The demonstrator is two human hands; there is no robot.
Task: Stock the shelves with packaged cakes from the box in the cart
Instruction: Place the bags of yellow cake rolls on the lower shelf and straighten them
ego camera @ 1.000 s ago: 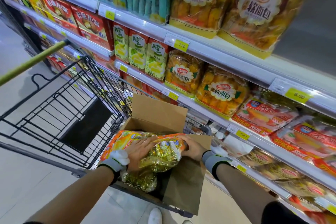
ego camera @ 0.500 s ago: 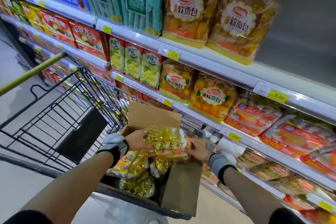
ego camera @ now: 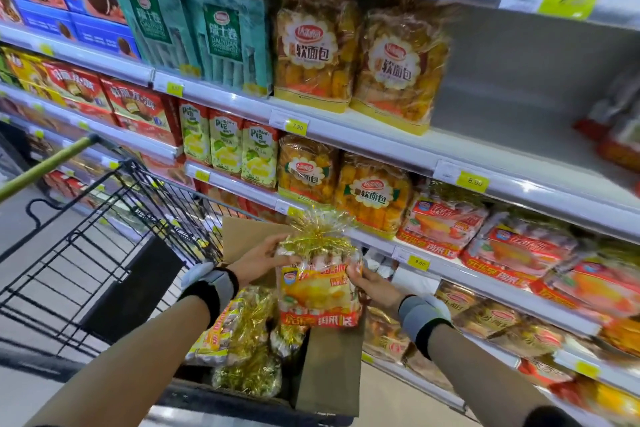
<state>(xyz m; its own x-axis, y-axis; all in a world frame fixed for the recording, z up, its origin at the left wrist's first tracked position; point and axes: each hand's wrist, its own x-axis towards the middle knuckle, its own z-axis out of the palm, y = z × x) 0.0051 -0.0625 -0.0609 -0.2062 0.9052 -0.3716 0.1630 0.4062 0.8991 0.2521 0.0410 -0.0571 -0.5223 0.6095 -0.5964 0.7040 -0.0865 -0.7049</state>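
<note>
Just above the open cardboard box (ego camera: 256, 236) in the black wire cart (ego camera: 104, 236), a packaged cake (ego camera: 318, 284) with a gold-tied top is held upright between two hands. Fingers of the left hand (ego camera: 263, 258) curl round its upper left edge, while the right hand (ego camera: 372, 284) grips its right side. More cake packs (ego camera: 239, 333) lie in the box, beside the stocked shelves (ego camera: 381, 142).
</note>
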